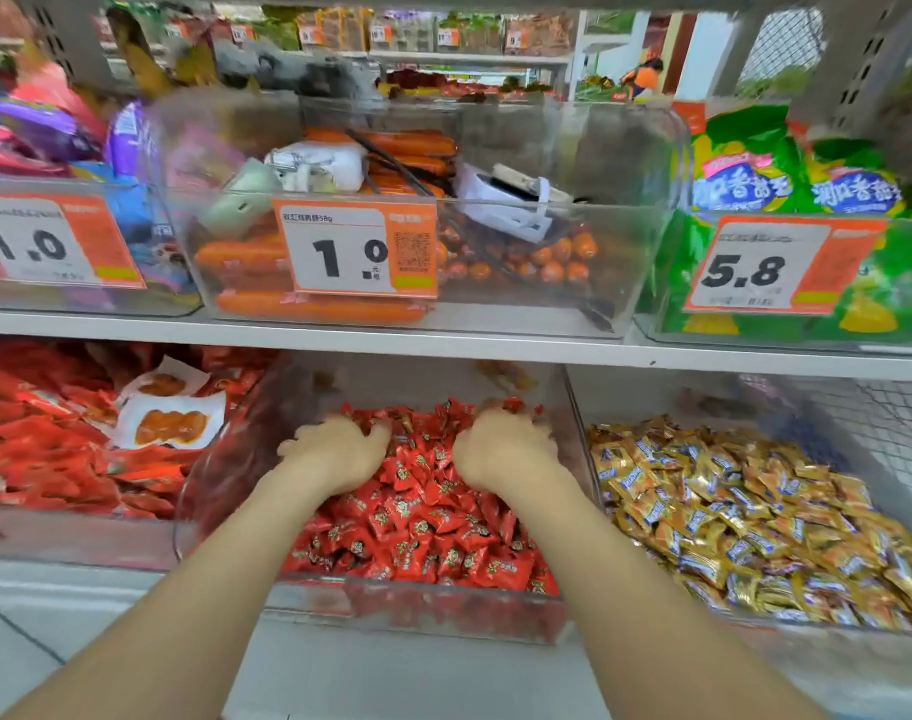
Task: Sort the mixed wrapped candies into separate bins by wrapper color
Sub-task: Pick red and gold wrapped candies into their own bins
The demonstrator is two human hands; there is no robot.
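A clear plastic bin (443, 613) on the lower shelf holds a heap of red-wrapped candies (422, 527). Both my hands reach into it. My left hand (339, 452) lies palm down on the red candies at the back left, fingers curled into the pile. My right hand (505, 449) lies palm down at the back right, its fingertips dug in among the red candies. Whether either hand holds a candy is hidden. To the right, a second clear bin (581, 439) is full of gold-wrapped candies (744, 517) with blue labels.
Left of the red candies lie red snack packets (53, 449) and two white packs (170, 423). The upper shelf (443, 343) carries clear bins of orange sausages (308, 304), green bags (786, 174) and price tags (357, 246). The shelf's front ledge runs below.
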